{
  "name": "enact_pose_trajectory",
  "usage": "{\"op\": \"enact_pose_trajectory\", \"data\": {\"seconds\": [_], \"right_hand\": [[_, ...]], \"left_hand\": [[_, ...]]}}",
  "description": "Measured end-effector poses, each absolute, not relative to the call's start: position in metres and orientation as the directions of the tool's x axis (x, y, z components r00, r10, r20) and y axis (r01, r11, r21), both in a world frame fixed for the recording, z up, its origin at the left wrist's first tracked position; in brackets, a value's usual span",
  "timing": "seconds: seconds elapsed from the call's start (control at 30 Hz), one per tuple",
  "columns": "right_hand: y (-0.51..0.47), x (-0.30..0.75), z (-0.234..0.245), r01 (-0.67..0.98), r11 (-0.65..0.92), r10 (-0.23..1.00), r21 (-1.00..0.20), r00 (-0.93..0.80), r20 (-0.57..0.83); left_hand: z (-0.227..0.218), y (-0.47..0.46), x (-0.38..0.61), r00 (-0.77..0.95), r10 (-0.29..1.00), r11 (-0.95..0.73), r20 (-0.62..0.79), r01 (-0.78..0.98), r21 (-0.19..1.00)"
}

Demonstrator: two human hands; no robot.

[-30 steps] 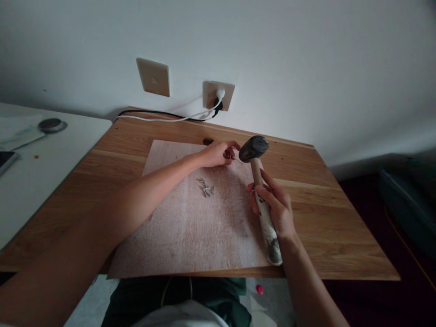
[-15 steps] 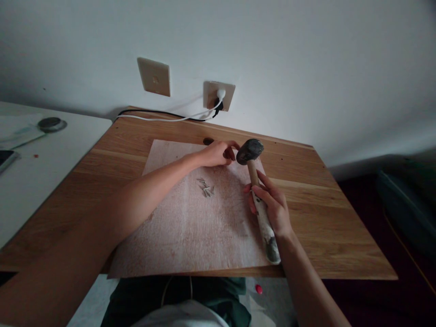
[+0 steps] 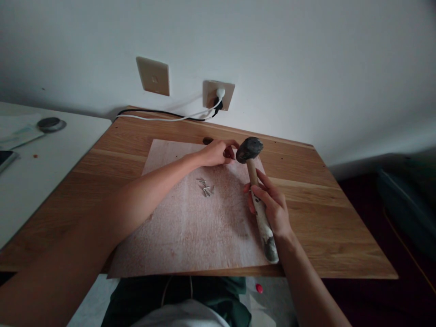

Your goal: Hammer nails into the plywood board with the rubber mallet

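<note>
My right hand (image 3: 271, 204) is wrapped round the pale, stained wooden handle of a hammer (image 3: 262, 222). Its dark, blunt head points up and away, just right of my left hand (image 3: 218, 153). The fingers of that left hand are curled together over the far right part of a pale, square wooden board (image 3: 184, 227). Whatever they pinch is too small or hidden to make out. Several silvery nails (image 3: 206, 188) lie in a small loose pile on the board, between my two arms.
The board rests on a brown wooden desk (image 3: 327, 227) against a wall. Black and white cables run from a wall socket (image 3: 213, 95) along the desk's back edge. On the left, a white table (image 3: 68, 150) carries a dark round object (image 3: 51, 124) and a phone-like thing (image 3: 7, 159).
Hardly anything differs. The hammer and both hands stay in nearly the same place, and the pile of nails lies as before.
</note>
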State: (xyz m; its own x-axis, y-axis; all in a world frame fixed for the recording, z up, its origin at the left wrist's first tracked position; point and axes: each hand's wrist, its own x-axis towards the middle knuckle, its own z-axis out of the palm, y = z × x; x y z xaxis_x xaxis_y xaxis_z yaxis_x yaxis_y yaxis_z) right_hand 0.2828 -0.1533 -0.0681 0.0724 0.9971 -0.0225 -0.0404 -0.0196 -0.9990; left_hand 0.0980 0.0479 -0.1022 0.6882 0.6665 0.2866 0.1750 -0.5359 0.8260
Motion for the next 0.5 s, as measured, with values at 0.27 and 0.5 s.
{"op": "enact_pose_trajectory", "data": {"seconds": [0.27, 0.5], "right_hand": [[-0.1516, 0.2867, -0.0703, -0.036, -0.067, 0.995, -0.997, 0.076, -0.069], [-0.1533, 0.2844, -0.0714, -0.048, -0.014, 0.997, -0.999, 0.071, -0.018]], "left_hand": [[-0.101, 0.0483, 0.0995, 0.683, 0.668, -0.542, 0.296, 0.173, 0.823], [-0.1014, 0.0479, 0.0978, 0.69, 0.671, -0.511, 0.271, 0.166, 0.843]]}}
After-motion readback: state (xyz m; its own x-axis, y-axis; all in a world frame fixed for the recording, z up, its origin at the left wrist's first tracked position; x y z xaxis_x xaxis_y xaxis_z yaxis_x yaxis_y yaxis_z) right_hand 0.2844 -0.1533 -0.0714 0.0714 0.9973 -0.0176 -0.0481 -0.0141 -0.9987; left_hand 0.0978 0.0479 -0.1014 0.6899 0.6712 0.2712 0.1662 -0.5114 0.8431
